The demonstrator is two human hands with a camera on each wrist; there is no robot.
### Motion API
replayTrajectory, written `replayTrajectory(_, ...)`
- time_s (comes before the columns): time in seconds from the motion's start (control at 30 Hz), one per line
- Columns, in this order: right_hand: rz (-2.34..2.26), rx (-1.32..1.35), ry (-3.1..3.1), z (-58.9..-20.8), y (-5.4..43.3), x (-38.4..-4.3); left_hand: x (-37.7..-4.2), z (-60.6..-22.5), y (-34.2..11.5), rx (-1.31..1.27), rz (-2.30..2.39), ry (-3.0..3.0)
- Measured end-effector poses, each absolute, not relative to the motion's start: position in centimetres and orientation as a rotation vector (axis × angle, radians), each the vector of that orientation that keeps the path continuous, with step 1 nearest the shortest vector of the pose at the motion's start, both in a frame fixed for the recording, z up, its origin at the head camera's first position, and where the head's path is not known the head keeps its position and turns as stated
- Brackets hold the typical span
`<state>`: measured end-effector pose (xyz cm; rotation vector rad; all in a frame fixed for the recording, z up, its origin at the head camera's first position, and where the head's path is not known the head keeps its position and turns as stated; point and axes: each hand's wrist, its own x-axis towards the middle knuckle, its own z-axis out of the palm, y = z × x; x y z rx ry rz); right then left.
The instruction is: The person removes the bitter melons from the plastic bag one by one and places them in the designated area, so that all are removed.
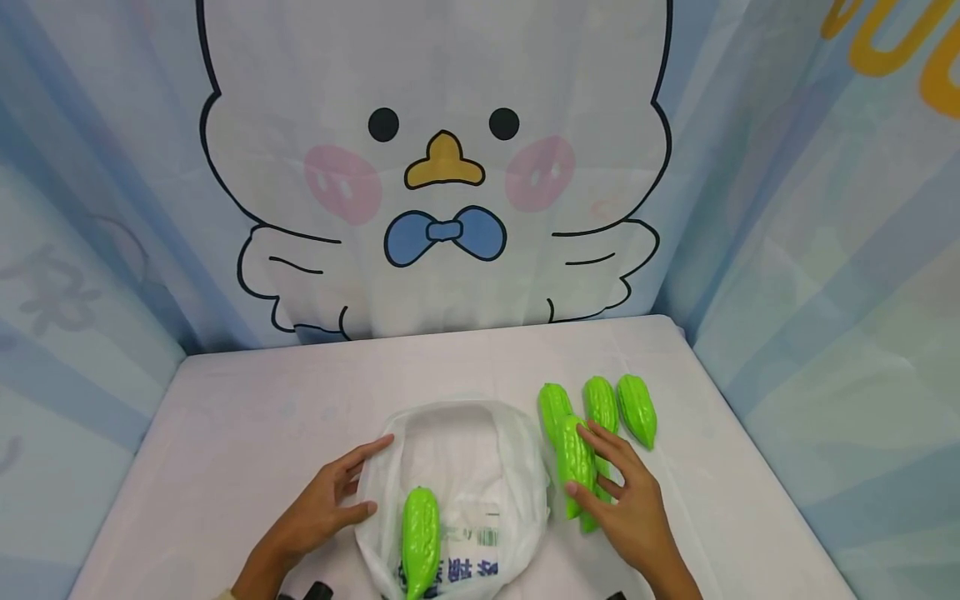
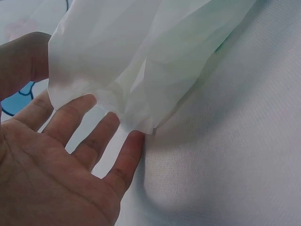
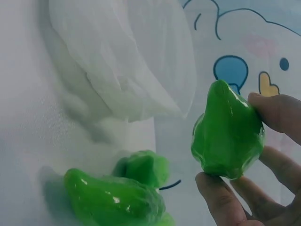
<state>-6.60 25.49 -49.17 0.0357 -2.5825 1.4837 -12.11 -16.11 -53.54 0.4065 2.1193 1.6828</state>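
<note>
My right hand [image 1: 633,508] holds a bright green bitter melon [image 1: 573,467] between thumb and fingers. The right wrist view shows this bitter melon [image 3: 228,132] lifted above others. To its left stands a white plastic bag [image 1: 528,483], its mouth spread wide. Inside the bag lies another bitter melon [image 1: 422,537], near the front. At the bag's left side is my left hand [image 1: 318,504], fingers spread and touching the plastic. In the left wrist view, the fingertips [image 2: 136,136] meet the edge of the bag [image 2: 122,61].
Several more bitter melons lie right of the bag, among them one at the far right [image 1: 637,408] and one beside it [image 1: 600,396]. The table [image 1: 255,400] has a pale cover. Printed curtains [image 1: 442,283] hang behind it and on both sides.
</note>
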Motion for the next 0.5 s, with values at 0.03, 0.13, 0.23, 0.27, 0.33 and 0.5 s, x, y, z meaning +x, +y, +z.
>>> replayTrajectory(0.03,1.475,0.025,-2.582,-49.2,25.7,-6.6,-12.1,-53.6,-16.1,0.41,1.681,2.123)
replayTrajectory(0.13,1.455,-0.005,-2.576,-49.3,26.4,-6.6,-12.1,-53.6,-16.1,0.395,1.682,2.126)
replayTrajectory(0.23,1.443,-0.034,-2.567,-49.4,27.1,-6.6,-12.1,-53.6,-16.1,0.377,1.682,2.121)
replayTrajectory(0.27,1.441,-0.043,-2.564,-49.4,27.3,-6.6,-12.1,-53.6,-16.1,0.369,1.684,2.119)
replayTrajectory(0.33,1.442,-0.058,-2.558,-49.5,27.8,-6.5,-12.1,-53.6,-16.1,0.363,1.682,2.119)
replayTrajectory(0.5,1.419,-0.092,-2.561,-49.7,28.9,-6.3,-12.1,-53.6,-16.1,0.363,1.682,2.117)
